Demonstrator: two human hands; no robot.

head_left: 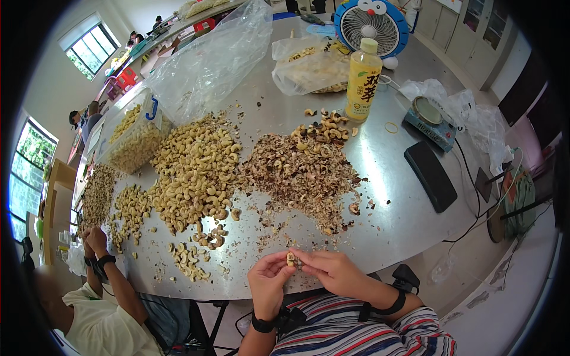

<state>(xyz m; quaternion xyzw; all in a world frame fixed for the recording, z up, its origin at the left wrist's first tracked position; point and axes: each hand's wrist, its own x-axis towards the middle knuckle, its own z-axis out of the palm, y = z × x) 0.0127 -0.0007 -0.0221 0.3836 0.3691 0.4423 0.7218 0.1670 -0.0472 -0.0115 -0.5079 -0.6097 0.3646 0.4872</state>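
Close to the table's near edge, my left hand (270, 277) and my right hand (332, 270) meet, fingertips pinched together on one cashew nut (291, 259). Dark bits of skin show on that nut. Beyond my hands spreads a heap of brown skins and shell scraps (300, 172), with darker cashews (323, 129) along its far side. Left of it lies a large pile of pale cashews (196, 172). A small group of cashews (189, 261) sits nearer the edge, left of my hands.
A co-worker's hands (95, 242) work at the left by a smaller cashew pile (132, 207). A clear tub of cashews (135, 133) stands behind. Far side: yellow bottle (363, 83), blue fan (371, 26), plastic bag (312, 62). Right: black case (430, 176), small scale (430, 121) with cable.
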